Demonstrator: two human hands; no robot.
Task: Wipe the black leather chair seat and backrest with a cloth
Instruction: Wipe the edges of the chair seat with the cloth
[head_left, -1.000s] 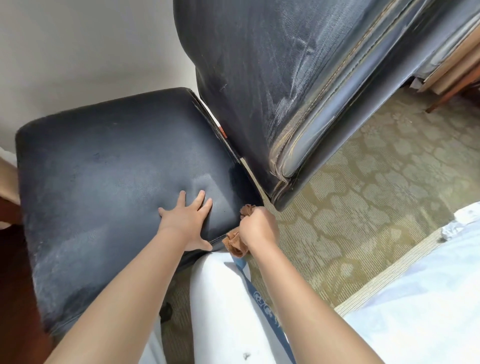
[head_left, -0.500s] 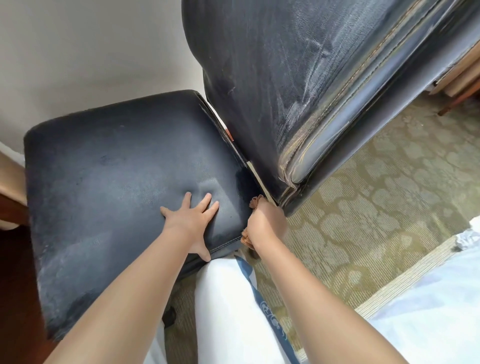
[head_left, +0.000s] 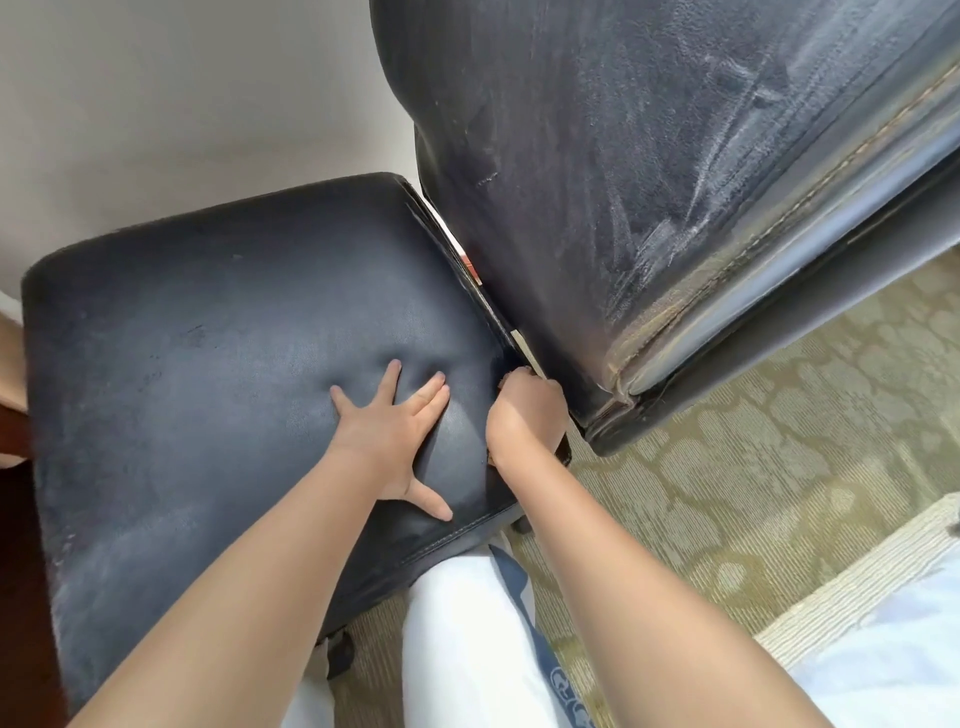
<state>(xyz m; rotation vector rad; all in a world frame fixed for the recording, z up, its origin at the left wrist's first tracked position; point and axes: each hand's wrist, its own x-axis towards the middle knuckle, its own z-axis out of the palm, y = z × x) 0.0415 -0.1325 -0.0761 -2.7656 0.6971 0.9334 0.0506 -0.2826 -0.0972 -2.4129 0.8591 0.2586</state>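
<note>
A leg in white trousers with a dark blue stripe (head_left: 467, 649) stands nearest, against the front edge of the square black leather chair seat (head_left: 208, 364). On the seat's near right part the left hand (head_left: 392, 441) lies flat, fingers spread, denting the leather. At the seat's right rear corner the right hand (head_left: 527, 415) is curled; a brown cloth (head_left: 519, 372) barely peeks beyond it. Just past the seat rises the dusty black leather backrest (head_left: 597, 182), above patterned olive carpet (head_left: 753, 467).
</note>
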